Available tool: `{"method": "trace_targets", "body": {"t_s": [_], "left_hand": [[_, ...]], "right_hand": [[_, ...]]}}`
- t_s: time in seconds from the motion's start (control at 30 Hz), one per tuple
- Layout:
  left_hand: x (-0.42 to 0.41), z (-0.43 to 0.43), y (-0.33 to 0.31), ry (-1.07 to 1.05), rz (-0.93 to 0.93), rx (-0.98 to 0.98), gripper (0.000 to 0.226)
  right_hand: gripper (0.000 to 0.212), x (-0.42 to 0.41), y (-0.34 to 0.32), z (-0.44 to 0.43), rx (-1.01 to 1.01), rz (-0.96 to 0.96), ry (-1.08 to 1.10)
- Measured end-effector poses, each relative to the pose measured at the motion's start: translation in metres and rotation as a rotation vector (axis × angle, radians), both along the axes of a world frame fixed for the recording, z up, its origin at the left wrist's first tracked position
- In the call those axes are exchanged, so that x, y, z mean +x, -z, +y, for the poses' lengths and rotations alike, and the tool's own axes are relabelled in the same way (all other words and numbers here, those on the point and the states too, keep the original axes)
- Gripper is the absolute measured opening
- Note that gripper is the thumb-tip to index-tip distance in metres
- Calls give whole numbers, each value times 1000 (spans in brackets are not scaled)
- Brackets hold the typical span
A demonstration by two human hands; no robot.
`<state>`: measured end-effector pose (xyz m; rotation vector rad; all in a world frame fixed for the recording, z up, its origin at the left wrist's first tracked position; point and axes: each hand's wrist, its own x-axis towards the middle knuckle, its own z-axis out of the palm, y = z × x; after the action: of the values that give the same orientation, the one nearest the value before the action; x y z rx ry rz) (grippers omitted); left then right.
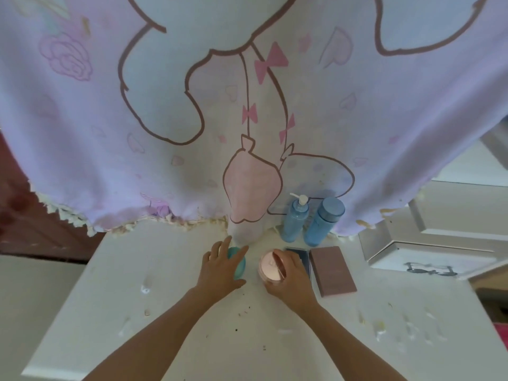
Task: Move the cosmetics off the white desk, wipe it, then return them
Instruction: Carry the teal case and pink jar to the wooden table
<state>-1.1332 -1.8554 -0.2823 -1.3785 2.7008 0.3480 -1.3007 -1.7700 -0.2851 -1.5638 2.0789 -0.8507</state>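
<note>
On the white desk (170,312) my left hand (220,268) is wrapped around a small teal round container (238,264). Beside it my right hand (291,279) grips a pink round jar (270,266) from its right side. Behind them stand a blue pump bottle (295,218) and a blue capped bottle (324,221), both upright. A dark flat compact (299,254) and a pink rectangular palette (332,270) lie flat to the right of my right hand, the compact partly hidden by it.
A large lilac cartoon-print cloth (137,119) hangs over the back of the desk. A white drawer unit (428,243) stands at the right. Crumbs, specks and dried smears dot the desk's front and sides.
</note>
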Motion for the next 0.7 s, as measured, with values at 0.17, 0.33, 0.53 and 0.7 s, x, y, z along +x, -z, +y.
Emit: {"method": "trace_targets", "body": {"t_s": [0.17, 0.33, 0.53, 0.7], "left_hand": [[-3, -2, 9, -24, 53, 124, 73], [5, 1, 4, -109, 119, 123, 71], [35, 20, -29, -261, 353, 74, 79], [80, 55, -64, -513, 615, 52, 79]], "right_hand": [[71, -4, -12, 8, -33, 1, -19], [70, -7, -22, 14, -24, 8, -55], [68, 1, -42, 12, -61, -6, -156], [62, 34, -56, 9, -134, -97, -308]]}}
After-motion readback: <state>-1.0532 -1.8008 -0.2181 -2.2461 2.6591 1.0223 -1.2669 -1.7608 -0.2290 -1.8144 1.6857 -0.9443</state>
